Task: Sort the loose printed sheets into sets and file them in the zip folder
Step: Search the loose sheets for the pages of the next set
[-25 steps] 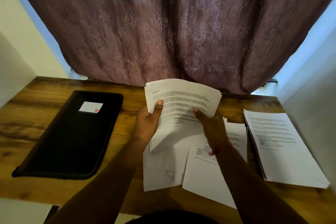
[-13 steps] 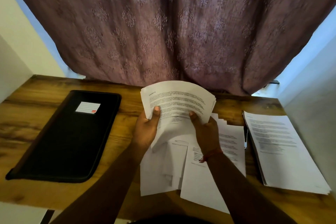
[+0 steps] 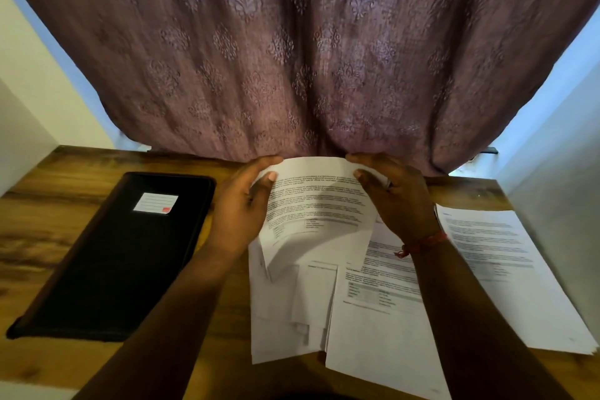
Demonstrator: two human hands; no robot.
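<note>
I hold a bundle of printed sheets (image 3: 316, 204) upright over the desk middle, its lower edge down among loose sheets. My left hand (image 3: 242, 204) grips the bundle's left edge and my right hand (image 3: 397, 195) grips its right edge, fingers over the top corners. Under it, loose printed sheets (image 3: 367, 299) lie scattered and overlapping. A neater stack of sheets (image 3: 506, 269) sits at the right. The black zip folder (image 3: 126, 256), with a white label, lies flat and closed at the left.
The wooden desk (image 3: 55, 224) is hemmed by white walls on both sides. A mauve patterned curtain (image 3: 292, 52) hangs down to the desk's back edge, just behind the held bundle. The desk's front edge runs along the bottom left.
Both hands slid from the bundle's lower middle up to its top corners. The bundle dropped and now stands with its lower edge on the loose sheets.
</note>
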